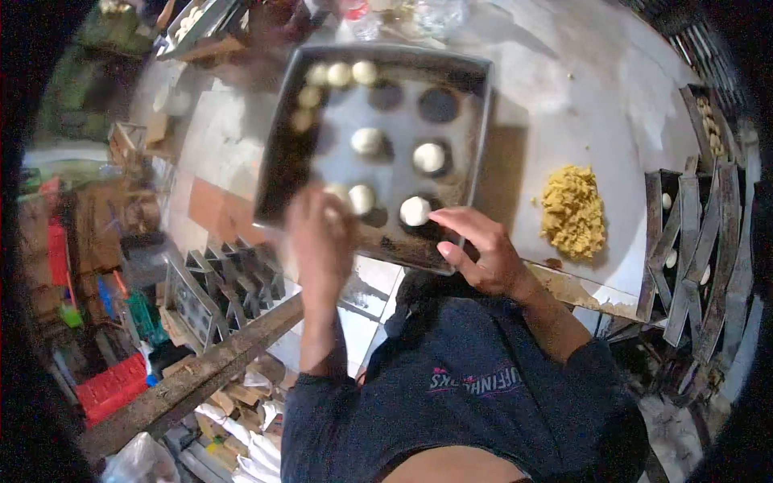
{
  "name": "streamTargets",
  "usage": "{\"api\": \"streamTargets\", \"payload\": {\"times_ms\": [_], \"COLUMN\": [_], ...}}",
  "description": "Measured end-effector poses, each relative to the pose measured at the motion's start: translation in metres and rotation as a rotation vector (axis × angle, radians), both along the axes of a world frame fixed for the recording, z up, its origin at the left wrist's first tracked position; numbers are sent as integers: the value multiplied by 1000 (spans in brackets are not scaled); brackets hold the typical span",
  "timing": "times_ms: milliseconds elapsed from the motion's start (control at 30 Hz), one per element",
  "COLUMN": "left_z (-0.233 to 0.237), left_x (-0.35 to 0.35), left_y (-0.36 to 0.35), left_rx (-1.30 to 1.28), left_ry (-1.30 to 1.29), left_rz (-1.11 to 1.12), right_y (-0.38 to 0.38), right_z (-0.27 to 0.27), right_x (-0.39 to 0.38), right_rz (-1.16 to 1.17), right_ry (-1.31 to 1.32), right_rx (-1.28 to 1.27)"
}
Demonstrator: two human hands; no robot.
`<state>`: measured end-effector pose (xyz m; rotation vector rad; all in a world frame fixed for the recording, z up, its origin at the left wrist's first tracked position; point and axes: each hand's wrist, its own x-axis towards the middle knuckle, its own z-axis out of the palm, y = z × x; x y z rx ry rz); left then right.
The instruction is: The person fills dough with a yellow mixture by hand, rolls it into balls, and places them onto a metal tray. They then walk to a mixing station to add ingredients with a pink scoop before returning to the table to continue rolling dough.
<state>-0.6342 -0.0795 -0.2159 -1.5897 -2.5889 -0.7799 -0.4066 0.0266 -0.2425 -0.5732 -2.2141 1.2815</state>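
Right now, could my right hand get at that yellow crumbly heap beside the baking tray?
Probably yes. The right hand rests at the near right corner of the baking tray beside a dough ball, and only bare table lies between it and the yellow crumbly heap.

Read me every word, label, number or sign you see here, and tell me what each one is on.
Print on the dark shirt: one line of pink and white letters, upside down in this view, too blurred to read for certain.
Baking tray, metal moulds, red crate: no readable text shows.
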Motion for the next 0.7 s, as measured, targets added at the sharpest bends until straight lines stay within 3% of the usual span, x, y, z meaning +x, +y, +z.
{"api": "streamTargets", "payload": {"times_ms": [33, 67, 133, 200, 233, 300, 333, 367, 400, 467, 500, 533, 567, 600, 667, 700], "left_z": [-7, -14, 7, 11, 20, 24, 28, 31, 34, 33, 28, 20, 7, 4, 10, 35], "left_x": [25, 52, 101, 137, 149, 162, 166, 177, 188, 203, 211, 220, 228, 247, 236, 240], "left_y": [6, 12, 44, 59, 63, 66, 63, 63, 64, 51, 44, 37, 30, 28, 8, -3], "left_rx": [82, 61, 90, 263, 318, 342, 220, 279, 338, 315, 393, 473, 583, 763, 564, 396], "left_ry": [-232, -363, -407, -617, -740, -1025, -1046, -1044, -1042, -769, -641, -513, -546, -1003, -1349, -1436], "left_rz": [-108, -149, -468, -448, -419, -421, -352, -313, -279, -355, -431, -500, -534, -516, -635, -789], "right_y": [5, 10, 27, 32, 38, 47, 48, 43, 35, 23, 11, 4, -8, -21, -44, -51], "right_z": [2, 7, 6, 3, 17, 30, 34, 46, 53, 49, 44, 49, 51, 53, 36, 28], "right_x": [6, 13, 30, 42, 55, 70, 75, 91, 99, 108, 109, 110, 110, 107, 94, 85], "right_rz": [-14, -3, 15, -178, -218, -157, -67, -85, -141, -293, -331, -407, -497, -583, -528, -458], "right_ry": [-14, -54, 35, 374, 412, 490, 546, 429, 398, 495, 538, 547, 547, 548, 548, 589], "right_rx": [-109, -388, -439, -665, -673, -238, -39, 44, 38, 74, -57, 66, 74, 77, 40, 171]}}
